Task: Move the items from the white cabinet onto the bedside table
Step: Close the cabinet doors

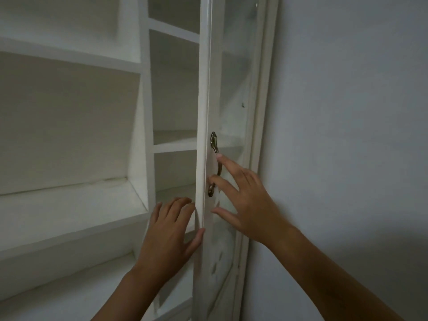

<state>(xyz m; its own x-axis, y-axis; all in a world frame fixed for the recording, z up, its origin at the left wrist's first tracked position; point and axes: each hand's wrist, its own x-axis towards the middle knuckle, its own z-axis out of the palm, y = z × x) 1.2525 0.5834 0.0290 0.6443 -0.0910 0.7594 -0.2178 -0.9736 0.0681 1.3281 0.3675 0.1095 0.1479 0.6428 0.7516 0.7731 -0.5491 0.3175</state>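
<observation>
The white cabinet [69, 216] fills the left and centre, its bare shelves showing no items. Its glass door [203, 112] stands edge-on toward me, swung partly open. A brass handle [215, 144] is fixed to the door's outer face. My right hand [247, 205] lies spread against that face, fingertips touching the handle, not wrapped around it. My left hand [169, 237] is flat on the inner side of the door's edge, thumb against the edge, fingers apart. Neither hand holds an object.
A plain grey-white wall [347, 135] runs along the right, close behind the door. The cabinet's vertical divider [146, 112] separates a wide left bay from a narrow right bay. The bedside table is not in view.
</observation>
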